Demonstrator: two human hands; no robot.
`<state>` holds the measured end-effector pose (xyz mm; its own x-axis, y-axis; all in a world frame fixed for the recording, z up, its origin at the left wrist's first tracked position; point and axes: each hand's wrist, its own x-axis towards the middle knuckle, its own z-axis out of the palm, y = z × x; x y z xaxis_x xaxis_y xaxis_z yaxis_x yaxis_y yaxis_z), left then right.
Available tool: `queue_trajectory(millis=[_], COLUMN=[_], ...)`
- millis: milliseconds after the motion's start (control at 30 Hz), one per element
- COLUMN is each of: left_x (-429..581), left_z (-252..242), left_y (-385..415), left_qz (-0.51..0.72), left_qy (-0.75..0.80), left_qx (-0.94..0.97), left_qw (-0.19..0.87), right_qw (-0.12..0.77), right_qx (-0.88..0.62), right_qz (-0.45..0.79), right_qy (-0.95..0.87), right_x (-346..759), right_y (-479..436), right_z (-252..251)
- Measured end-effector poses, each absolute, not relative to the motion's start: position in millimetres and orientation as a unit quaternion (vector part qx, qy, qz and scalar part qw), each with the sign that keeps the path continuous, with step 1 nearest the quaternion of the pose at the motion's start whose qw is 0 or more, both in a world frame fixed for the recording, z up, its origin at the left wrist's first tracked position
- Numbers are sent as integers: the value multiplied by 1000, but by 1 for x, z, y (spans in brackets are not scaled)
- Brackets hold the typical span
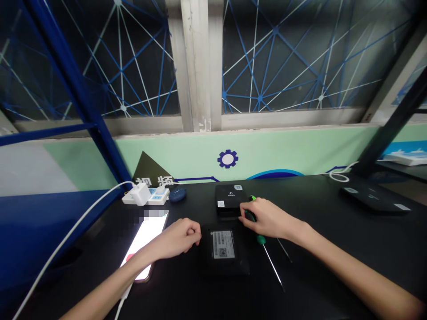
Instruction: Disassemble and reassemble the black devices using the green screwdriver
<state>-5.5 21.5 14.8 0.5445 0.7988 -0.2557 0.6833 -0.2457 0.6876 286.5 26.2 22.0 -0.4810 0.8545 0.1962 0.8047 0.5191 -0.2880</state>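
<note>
Hands at work over a black surface (320, 206), seen by us from above. We note the right hand (265, 218) closed around the dark handle of a screwdriver (261, 240), its green collar showing below the fingers and its bare shaft slanting toward us; whether the tip touches the surface, we cannot tell. A second screwdriver (284, 251) runs beside it, partly hidden under the same hand, with a bright green end showing past the knuckles

Left hand (187, 234) loosely clenched, fingers curled in, just beside the left edge of a black case (224, 265). We cannot tell if it touches. The case lies between our two hands, its white label (223, 245) facing up. Just beyond it sits a black box (229, 198) with two pale stickers, near the fingers of the right hand

To our left, a lit phone (148, 240) lies partly under the left forearm. Behind it we see a white power strip (160, 196) carrying a charger (140, 194), with a blue mouse-like object (177, 194) at its right end. Well off to our right, another flat black unit (373, 195) rests near a coiled white cable (338, 176)
</note>
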Motion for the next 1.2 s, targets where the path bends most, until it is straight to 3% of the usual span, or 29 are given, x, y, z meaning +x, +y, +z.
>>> queue_trajectory(millis=[433,867,1033,1200], left_x=[-11,-9,-8,-8], left_z=[12,9,11,11], left_y=[29,29,28,28], left_qz=[20,34,31,32], left_qy=[452,435,436,435], left_qx=[747,758,761,757], left_qw=[487,484,480,486], right_qw=[85,27,39,123], right_qx=[-474,-501,-503,-482], right_qz=[-42,-97,-128,-101], right_qy=[-876,-860,-854,-862], right_x=[282,275,277,275], right_y=[20,19,19,12], right_z=[14,10,14,26])
